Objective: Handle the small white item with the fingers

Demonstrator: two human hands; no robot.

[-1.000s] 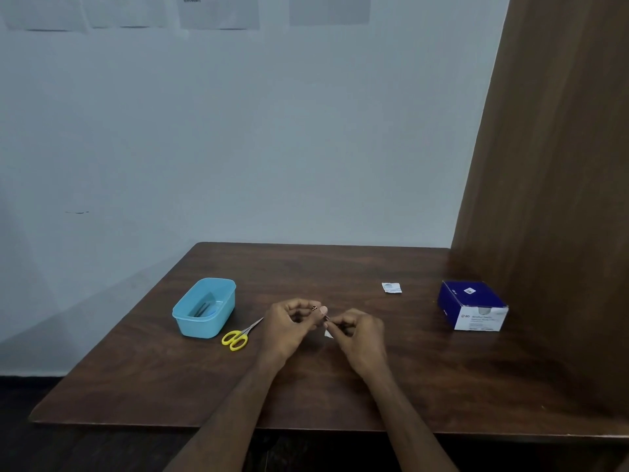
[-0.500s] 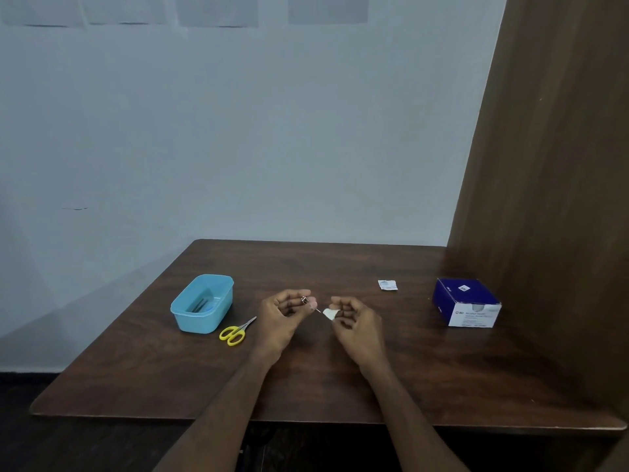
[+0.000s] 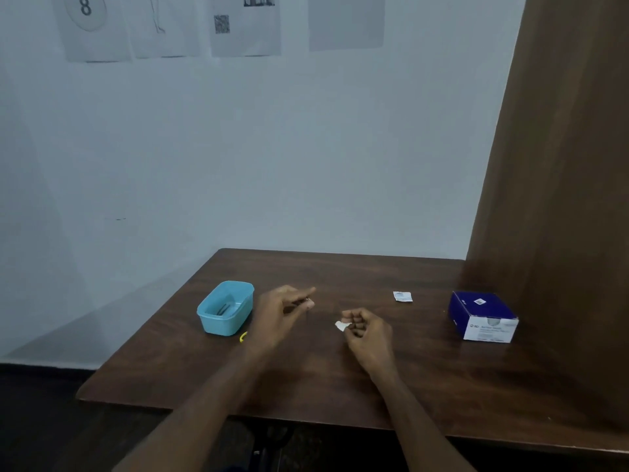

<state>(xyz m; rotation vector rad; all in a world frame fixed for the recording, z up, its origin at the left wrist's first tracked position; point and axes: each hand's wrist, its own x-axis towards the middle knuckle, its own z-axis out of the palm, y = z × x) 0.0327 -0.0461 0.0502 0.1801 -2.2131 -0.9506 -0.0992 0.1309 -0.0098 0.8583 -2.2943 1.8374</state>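
Left hand (image 3: 284,310) over table (image 3: 340,386), fingers curled, pinching thin dark item (image 3: 301,302), too blurred to name. Right hand (image 3: 366,330) apart from left, fingertips pinching white scrap (image 3: 341,325). Tub (image 3: 226,308) just left of left hand; yellow scissors handle (image 3: 243,337) peeks below that wrist. Packet (image 3: 402,296) beyond right hand; blue box (image 3: 483,316) far right of it.

Risk: thin item may slip from light pinch; scrap may drop, being small.

Count: two hands, one tub, one scissors, one packet, one box, one scrap.
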